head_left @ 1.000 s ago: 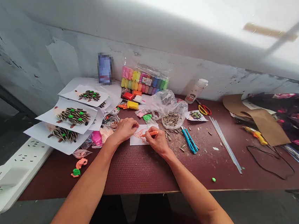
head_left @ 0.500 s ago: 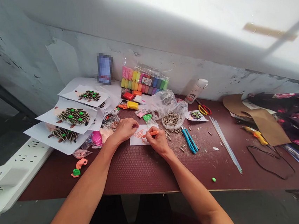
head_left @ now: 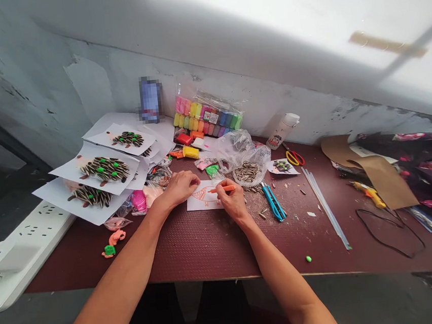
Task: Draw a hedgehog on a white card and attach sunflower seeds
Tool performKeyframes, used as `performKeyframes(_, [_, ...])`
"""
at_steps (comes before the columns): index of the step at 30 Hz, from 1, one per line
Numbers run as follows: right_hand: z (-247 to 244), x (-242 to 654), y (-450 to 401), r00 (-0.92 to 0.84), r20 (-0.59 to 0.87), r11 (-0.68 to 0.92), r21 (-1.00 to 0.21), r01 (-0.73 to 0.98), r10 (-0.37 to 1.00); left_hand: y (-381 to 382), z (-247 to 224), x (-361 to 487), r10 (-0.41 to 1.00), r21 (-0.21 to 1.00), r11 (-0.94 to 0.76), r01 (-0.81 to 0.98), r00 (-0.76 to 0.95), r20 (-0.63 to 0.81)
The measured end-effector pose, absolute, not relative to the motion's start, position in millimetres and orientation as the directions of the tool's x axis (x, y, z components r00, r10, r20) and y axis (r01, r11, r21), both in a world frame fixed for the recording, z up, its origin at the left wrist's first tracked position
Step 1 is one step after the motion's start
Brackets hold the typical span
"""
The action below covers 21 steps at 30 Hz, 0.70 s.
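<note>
A small white sheet of paper [head_left: 196, 204] with an orange line drawing on it lies flat on the table. My left hand [head_left: 181, 186] rests over its upper left corner, fingers bent and pressed together, holding the sheet down. An orange marker [head_left: 224, 188] is pinched in my right hand [head_left: 232, 201], which lies over the right part of the sheet. The marker tip points left, close to the drawing; whether it touches the paper I cannot tell. My right hand hides the sheet's right end.
Paper sheets with seed-covered hedgehogs [head_left: 105, 168] are stacked left, by a power strip [head_left: 35, 235]. Behind are coloured clay packs [head_left: 207, 117] and a bag of sunflower seeds [head_left: 245, 172]. Rightward lie a blue cutter [head_left: 273, 202], scissors [head_left: 295, 158], glue sticks [head_left: 325, 207], and a glue gun [head_left: 372, 197].
My right hand has moved a little to the right with the marker, now tilted flatter, and more of the orange drawing shows. My left hand has stayed in place.
</note>
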State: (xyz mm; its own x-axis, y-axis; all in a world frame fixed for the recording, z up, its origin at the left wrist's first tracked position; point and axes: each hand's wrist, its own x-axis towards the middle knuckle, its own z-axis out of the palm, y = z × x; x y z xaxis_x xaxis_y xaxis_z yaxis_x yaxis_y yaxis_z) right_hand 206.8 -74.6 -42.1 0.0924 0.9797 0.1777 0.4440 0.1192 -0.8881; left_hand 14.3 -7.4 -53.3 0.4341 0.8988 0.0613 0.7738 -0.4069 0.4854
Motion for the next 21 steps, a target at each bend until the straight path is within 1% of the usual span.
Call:
performKeyframes(4, [-43.3,208.7,-71.8,0.102,0.166,0.112,-0.909,0.401,0.981,-7.2,-52.8,14.4,0.896,0.490,-0.409,0.770,0.440,0.056])
performKeyframes(8, [-40.4,211.2,-71.1,0.092,0.213,0.154,-0.891,0.427,0.973,-7.0,-51.9,14.6,0.896,0.476,-0.407,0.780,0.443,0.040])
performKeyframes(12, [-39.8,214.6,-69.8,0.114,0.247,0.184,-0.898,0.399,0.962,-7.1,-54.7,14.9,0.904,0.454,-0.398,0.798,0.425,0.046])
performKeyframes(17, [-46.5,216.8,-64.3,0.170,0.246,0.182,-0.929,0.323,0.954,-6.4,-60.4,15.7,0.903,0.430,-0.412,0.804,0.422,0.077])
performKeyframes(21, [-50.3,218.4,-59.7,0.184,0.261,0.208,-0.941,0.267,0.948,-6.0,-58.1,18.5,0.920,0.423,-0.368,0.828,0.389,0.039])
